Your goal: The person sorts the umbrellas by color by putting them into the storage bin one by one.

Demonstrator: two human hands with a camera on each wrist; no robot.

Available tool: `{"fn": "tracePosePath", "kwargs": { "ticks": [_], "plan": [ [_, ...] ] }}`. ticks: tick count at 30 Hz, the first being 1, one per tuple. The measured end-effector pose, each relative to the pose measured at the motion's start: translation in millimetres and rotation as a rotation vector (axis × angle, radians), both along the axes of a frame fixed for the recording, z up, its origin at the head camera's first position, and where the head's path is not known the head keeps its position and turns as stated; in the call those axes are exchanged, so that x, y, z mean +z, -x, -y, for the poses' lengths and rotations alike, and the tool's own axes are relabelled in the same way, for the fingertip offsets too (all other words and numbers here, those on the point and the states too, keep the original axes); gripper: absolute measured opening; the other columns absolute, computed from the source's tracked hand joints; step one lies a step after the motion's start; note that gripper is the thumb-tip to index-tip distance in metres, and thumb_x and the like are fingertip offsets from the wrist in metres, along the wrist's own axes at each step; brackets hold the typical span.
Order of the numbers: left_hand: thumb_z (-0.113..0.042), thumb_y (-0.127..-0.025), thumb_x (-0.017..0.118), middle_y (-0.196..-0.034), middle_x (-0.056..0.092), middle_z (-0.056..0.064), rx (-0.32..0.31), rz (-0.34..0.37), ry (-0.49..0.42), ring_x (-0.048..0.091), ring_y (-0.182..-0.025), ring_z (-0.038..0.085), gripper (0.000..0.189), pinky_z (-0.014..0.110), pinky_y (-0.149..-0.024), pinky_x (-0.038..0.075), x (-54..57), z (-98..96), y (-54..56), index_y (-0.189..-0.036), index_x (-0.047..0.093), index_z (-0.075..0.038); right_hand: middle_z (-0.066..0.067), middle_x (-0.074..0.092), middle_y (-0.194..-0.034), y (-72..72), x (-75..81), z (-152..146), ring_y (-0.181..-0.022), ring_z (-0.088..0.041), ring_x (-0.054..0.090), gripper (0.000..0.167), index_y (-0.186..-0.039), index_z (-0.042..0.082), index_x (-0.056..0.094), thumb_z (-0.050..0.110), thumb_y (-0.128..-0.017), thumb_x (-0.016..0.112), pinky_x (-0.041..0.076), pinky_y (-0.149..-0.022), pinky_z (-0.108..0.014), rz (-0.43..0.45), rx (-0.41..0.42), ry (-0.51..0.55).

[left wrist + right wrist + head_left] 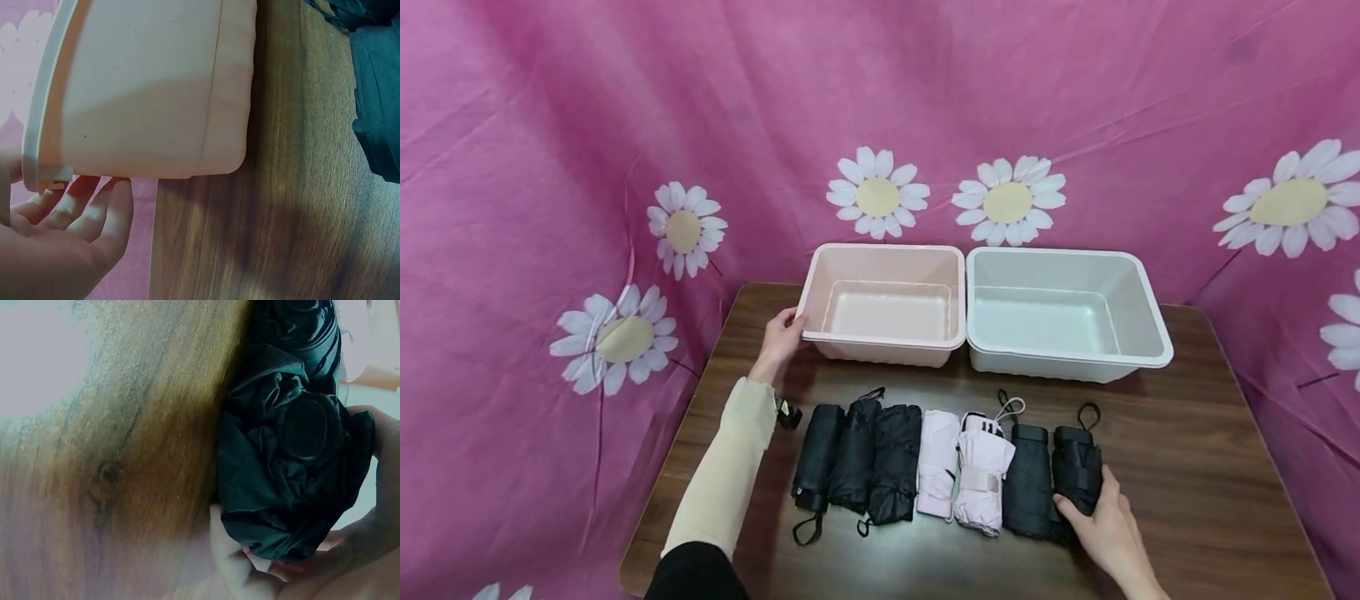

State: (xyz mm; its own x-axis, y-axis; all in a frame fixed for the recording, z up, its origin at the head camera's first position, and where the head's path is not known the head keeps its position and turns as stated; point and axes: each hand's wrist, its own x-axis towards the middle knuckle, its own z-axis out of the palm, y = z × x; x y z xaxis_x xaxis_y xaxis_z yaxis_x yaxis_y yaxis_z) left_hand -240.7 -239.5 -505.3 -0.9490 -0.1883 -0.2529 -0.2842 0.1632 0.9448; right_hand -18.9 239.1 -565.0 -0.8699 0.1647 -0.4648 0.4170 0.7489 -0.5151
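My left hand (781,340) holds the rim of a pink plastic bin (887,340) at its left end. In the left wrist view the fingers (94,215) curl under the rim, against the bin's outer wall. My right hand (1108,525) grips the rightmost black folded umbrella (1077,467), thumb on one side and fingers on the other. It lies on the table with its strap loop pointing away. Beside it lies another black umbrella (1028,479), then a pale pink umbrella with a band (981,483) and a slimmer pale pink umbrella (937,458).
Three more black umbrellas (853,458) lie at the row's left end. A pale green bin (1067,360) stands right of the pink one, rims close together. Both bins are empty. The wooden table (1195,467) backs onto a pink flowered curtain (775,125).
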Motion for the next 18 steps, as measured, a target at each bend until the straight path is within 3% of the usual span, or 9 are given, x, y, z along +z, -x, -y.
{"fn": "tracePosePath", "kwargs": {
  "ticks": [3,4,8,10,11,15,18],
  "plan": [
    [-0.017,-0.1,0.047,-0.13,0.051,0.031,-0.005,-0.011,-0.013,0.06,-0.105,0.036,0.044,0.043,-0.088,0.056,1.0,0.3,-1.6,-0.139,0.044,0.003,-0.049,0.031,-0.13,0.6,0.1,-2,-0.116,-0.061,0.039,0.104,-0.147,-0.014,-0.003,0.048,-0.091,0.059,0.04,-0.087,-0.066,-0.003,-0.003,0.006],
    [-0.018,-0.099,0.051,-0.127,0.055,0.028,-0.021,-0.034,-0.048,0.062,-0.102,0.033,0.044,0.044,-0.087,0.056,-7.0,5.4,1.2,-0.138,0.047,0.001,-0.049,0.031,-0.13,1.2,0.1,-3,-0.116,-0.061,0.039,0.103,-0.147,-0.014,-0.003,0.048,-0.092,0.058,0.04,-0.087,-0.066,-0.003,-0.004,0.008],
    [-0.023,-0.099,0.052,-0.129,0.055,0.025,-0.018,-0.011,-0.087,0.062,-0.101,0.03,0.045,0.052,-0.093,0.051,-8.1,8.0,0.8,-0.139,0.048,-0.003,-0.05,0.03,-0.132,2.2,-0.4,-6,-0.116,-0.061,0.039,0.1,-0.147,-0.015,-0.004,0.044,-0.093,0.057,0.04,-0.088,-0.066,0.002,-0.016,0.027],
    [-0.022,-0.1,0.051,-0.133,0.052,0.025,-0.023,0.022,-0.114,0.062,-0.101,0.028,0.046,0.045,-0.087,0.056,-4.2,8.4,0.2,-0.141,0.045,-0.003,-0.051,0.027,-0.134,2.3,-0.6,-8,-0.118,-0.061,0.037,0.1,-0.147,-0.015,-0.006,0.045,-0.094,0.055,0.039,-0.091,-0.066,0.01,-0.022,0.042],
    [-0.022,-0.102,0.047,-0.137,0.048,0.027,-0.009,0.055,-0.094,0.06,-0.106,0.031,0.046,0.047,-0.091,0.054,3.6,4.0,-2.1,-0.143,0.042,-0.002,-0.051,0.025,-0.135,2.3,-0.6,-9,-0.119,-0.061,0.036,0.101,-0.147,-0.015,-0.006,0.046,-0.094,0.054,0.038,-0.093,-0.067,0.017,-0.024,0.047],
    [-0.021,-0.102,0.046,-0.14,0.046,0.026,-0.008,0.098,-0.121,0.055,-0.116,0.035,0.047,0.035,-0.083,0.058,3.8,5.5,0.1,-0.145,0.039,-0.004,-0.05,0.018,-0.139,2.9,1.4,-12,-0.124,-0.061,0.029,0.106,-0.147,-0.013,-0.011,0.054,-0.093,0.051,0.033,-0.098,-0.067,0.057,-0.029,0.074],
    [-0.023,-0.103,0.045,-0.14,0.046,0.025,-0.009,0.105,-0.114,0.05,-0.123,0.039,0.047,0.036,-0.086,0.057,-0.3,7.0,1.7,-0.146,0.039,-0.006,-0.051,0.016,-0.139,2.9,3.3,-16,-0.124,-0.062,0.027,0.108,-0.146,-0.012,-0.014,0.058,-0.092,0.049,0.033,-0.098,-0.068,0.077,-0.031,0.082]
  ]
}}
